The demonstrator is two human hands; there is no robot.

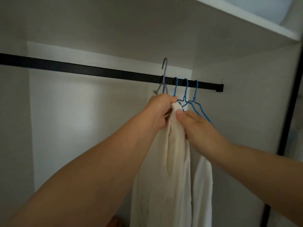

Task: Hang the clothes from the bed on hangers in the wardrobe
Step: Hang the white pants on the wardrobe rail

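A cream sleeveless garment (173,169) hangs down from my two hands inside the wardrobe. My left hand (159,110) grips its top together with the shoulders of a grey wire hanger (164,74), whose hook stands above the black rail (82,69). My right hand (193,125) pinches the garment's strap just right of the left hand. Three blue wire hangers (186,92) hang on the rail at its right end, behind my hands. A second hook sits on the rail by the grey hanger; what it belongs to is hidden.
A white shelf (242,15) runs above the rail at the upper right. The wardrobe's right side wall (246,112) stands close to the blue hangers, with a black door frame (290,102) beyond it. The rail's left length carries nothing.
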